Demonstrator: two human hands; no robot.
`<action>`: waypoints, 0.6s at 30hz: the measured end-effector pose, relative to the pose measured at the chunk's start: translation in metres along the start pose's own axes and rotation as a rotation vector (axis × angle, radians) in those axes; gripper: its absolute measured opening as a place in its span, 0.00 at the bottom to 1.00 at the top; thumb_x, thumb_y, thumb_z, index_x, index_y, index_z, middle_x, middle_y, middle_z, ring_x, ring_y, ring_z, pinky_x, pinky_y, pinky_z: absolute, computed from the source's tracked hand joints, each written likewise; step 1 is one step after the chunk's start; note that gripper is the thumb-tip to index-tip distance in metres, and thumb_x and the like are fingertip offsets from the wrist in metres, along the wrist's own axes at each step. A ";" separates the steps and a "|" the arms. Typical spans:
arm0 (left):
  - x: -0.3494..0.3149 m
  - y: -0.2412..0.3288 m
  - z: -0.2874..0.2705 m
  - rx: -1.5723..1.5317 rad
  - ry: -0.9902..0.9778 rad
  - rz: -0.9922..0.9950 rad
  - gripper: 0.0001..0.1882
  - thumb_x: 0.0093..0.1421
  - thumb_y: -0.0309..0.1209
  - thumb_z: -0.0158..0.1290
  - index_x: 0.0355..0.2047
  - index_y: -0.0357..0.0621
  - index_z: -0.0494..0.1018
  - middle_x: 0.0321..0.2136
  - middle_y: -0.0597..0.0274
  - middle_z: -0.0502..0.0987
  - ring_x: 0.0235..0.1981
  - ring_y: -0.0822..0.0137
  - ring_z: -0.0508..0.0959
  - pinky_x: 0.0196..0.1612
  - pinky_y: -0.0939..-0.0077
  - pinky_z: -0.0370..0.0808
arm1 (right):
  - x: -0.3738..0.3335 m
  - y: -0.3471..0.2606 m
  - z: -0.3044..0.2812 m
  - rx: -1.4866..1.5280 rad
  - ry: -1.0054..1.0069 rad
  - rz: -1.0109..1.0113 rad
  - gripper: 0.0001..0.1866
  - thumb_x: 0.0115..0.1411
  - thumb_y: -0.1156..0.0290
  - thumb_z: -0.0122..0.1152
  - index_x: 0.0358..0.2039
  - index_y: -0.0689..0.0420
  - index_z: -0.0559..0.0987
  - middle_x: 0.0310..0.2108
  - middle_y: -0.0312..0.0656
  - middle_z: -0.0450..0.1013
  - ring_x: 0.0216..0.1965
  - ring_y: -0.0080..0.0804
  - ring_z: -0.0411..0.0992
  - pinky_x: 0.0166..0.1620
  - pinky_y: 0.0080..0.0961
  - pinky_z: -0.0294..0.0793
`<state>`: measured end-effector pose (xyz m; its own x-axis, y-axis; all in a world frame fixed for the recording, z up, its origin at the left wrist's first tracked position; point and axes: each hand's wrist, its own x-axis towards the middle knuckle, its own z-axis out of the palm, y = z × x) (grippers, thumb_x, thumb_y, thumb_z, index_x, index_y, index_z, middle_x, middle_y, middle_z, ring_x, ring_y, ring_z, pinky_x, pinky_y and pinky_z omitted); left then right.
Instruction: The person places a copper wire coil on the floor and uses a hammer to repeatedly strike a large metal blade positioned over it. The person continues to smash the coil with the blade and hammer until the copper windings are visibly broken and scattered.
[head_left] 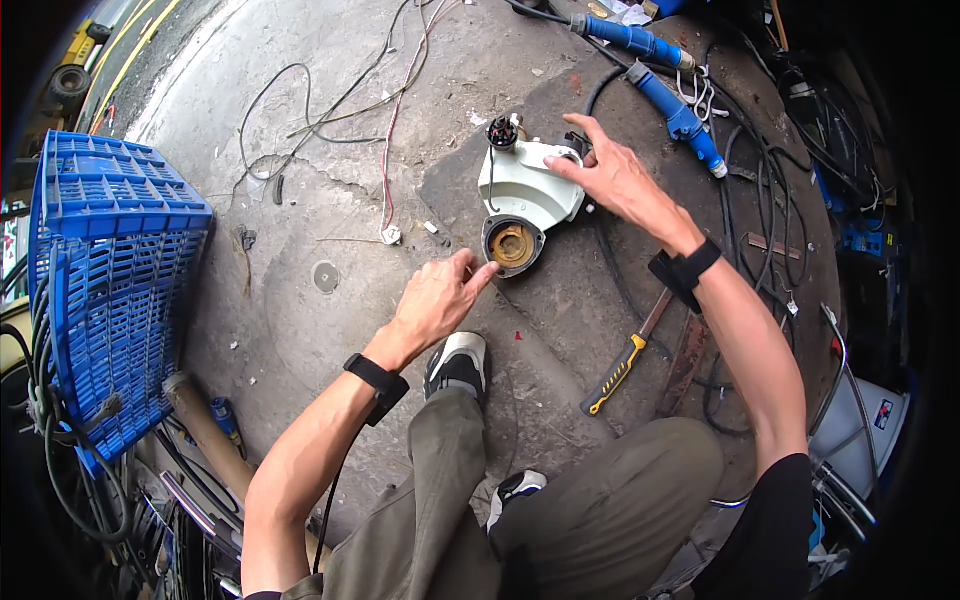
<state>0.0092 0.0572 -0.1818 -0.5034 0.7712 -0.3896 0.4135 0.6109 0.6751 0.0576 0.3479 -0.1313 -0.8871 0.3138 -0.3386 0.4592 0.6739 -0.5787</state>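
Two hands on white housing (528, 185): long axis away, round opening nearest; fingers spread.

A cracked concrete floor (300, 190) carries a white machine housing (525, 185). A screwdriver (628, 358) lies near its lower right; a blue crate (115, 270) stands far left.

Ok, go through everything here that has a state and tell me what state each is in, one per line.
White housing: lying on the ground, round opening facing up, brass part showing inside.
Right hand: open, resting on the housing's top edge.
Left hand: fingers curled, index fingertip at the round opening's rim.
Hammer: lying flat, untouched.
Blue crate: lying tilted at the person's left.
Blue connectors: lying on the ground, apart.
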 end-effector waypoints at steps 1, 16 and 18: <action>-0.001 -0.004 -0.006 -0.071 -0.001 -0.077 0.27 0.73 0.50 0.46 0.33 0.34 0.73 0.21 0.52 0.77 0.22 0.62 0.82 0.30 0.64 0.78 | -0.008 -0.001 0.003 -0.004 -0.008 -0.017 0.41 0.64 0.43 0.60 0.67 0.58 0.62 0.52 0.66 0.74 0.56 0.60 0.73 0.60 0.45 0.71; 0.009 0.012 0.011 -0.798 -0.209 -0.429 0.22 0.70 0.49 0.54 0.28 0.43 0.72 0.19 0.70 0.71 0.16 0.76 0.75 0.20 0.79 0.75 | -0.041 0.012 0.028 0.078 0.031 -0.047 0.37 0.71 0.58 0.53 0.72 0.59 0.51 0.32 0.66 0.76 0.40 0.68 0.75 0.48 0.51 0.72; 0.012 0.010 0.009 -0.801 -0.213 -0.414 0.22 0.70 0.49 0.54 0.28 0.43 0.72 0.19 0.70 0.70 0.16 0.76 0.75 0.19 0.79 0.75 | -0.039 0.015 0.028 0.084 0.058 -0.097 0.36 0.71 0.59 0.52 0.72 0.59 0.51 0.30 0.65 0.75 0.37 0.67 0.76 0.46 0.51 0.72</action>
<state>0.0137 0.0743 -0.1851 -0.3110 0.5840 -0.7499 -0.4560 0.6006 0.6568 0.1002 0.3270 -0.1480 -0.9278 0.2891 -0.2360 0.3710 0.6454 -0.6677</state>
